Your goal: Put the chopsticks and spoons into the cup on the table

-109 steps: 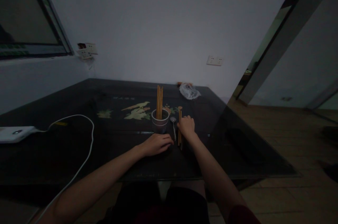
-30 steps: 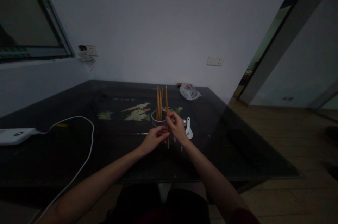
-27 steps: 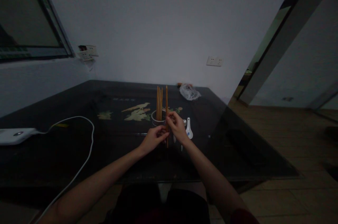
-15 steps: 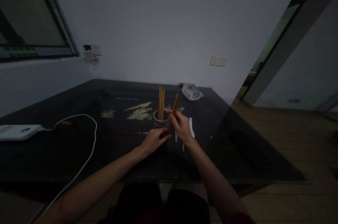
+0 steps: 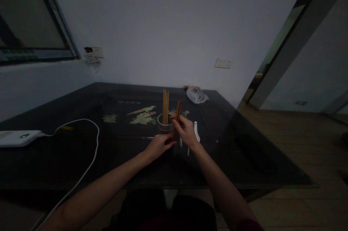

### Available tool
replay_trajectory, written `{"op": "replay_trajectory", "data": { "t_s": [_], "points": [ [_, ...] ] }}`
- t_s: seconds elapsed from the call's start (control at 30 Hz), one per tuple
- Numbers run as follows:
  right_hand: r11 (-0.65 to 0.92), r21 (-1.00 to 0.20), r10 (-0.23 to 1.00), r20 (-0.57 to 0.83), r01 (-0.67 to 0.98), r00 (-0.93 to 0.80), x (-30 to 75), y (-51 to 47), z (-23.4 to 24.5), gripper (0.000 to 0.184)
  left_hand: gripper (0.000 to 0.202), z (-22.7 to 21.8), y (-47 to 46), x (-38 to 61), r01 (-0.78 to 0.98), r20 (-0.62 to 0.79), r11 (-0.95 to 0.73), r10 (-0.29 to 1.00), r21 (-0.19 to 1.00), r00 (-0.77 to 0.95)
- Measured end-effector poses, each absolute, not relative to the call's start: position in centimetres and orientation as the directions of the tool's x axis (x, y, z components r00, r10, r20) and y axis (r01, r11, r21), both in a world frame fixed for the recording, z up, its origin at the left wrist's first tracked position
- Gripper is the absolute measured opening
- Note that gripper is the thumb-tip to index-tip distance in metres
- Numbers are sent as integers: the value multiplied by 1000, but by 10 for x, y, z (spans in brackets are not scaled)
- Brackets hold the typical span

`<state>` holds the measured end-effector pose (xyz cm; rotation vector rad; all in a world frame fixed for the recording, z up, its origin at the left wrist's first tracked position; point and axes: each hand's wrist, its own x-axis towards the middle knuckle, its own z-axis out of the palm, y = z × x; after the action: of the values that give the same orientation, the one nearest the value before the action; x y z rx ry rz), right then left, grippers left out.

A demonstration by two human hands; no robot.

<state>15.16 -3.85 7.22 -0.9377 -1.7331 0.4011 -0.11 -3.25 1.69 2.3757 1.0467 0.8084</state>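
At your far left, a flat white plastic device [image 5: 19, 139] lies on the dark, glossy table [image 5: 122, 173], a thin white cable [image 5: 97, 144] curving from it toward you. Your left hand [image 5: 158, 145] is bent at the lower end of the reddish-brown wooden chopsticks [image 5: 178, 109]; you cannot tell whether its fingers press on them. Just beyond stands a round, pale-rimmed cup [image 5: 164, 127] with slim yellow-brown chopsticks [image 5: 165, 106] upright in it. Your right hand [image 5: 187, 131] pinches the reddish-brown chopsticks between thumb and fingers; they tilt slightly right, close to the cup's right side. Near that hand lies a white spoon [image 5: 197, 133]; a crumpled clear plastic bag [image 5: 196, 95] sits farther back, by the wall [image 5: 163, 35].
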Motion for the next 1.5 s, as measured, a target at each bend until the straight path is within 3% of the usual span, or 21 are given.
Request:
{"op": "replay_trajectory", "data": {
  "t_s": [0.53,0.83,1.13,1.37,1.5],
  "points": [
    [619,-644,697,714,450,63,149,-42,61,18,18,14,-30,-3,543,324,-640,757,544,567],
    [604,-643,719,694,471,25,156,-39,68,19,19,11,-27,-6,517,354,-664,736,540,576],
    [587,-746,790,613,314,-23,158,-39,69,22,17,12,-27,-7,459,360,-664,726,590,586],
    [593,-713,773,634,374,-15,160,-41,69,19,16,13,-27,-6,467,364,-671,722,575,589],
    [577,-749,795,607,325,-12,162,-41,69,21,18,14,-28,-7,448,405,-687,712,573,574]
  ]
}}
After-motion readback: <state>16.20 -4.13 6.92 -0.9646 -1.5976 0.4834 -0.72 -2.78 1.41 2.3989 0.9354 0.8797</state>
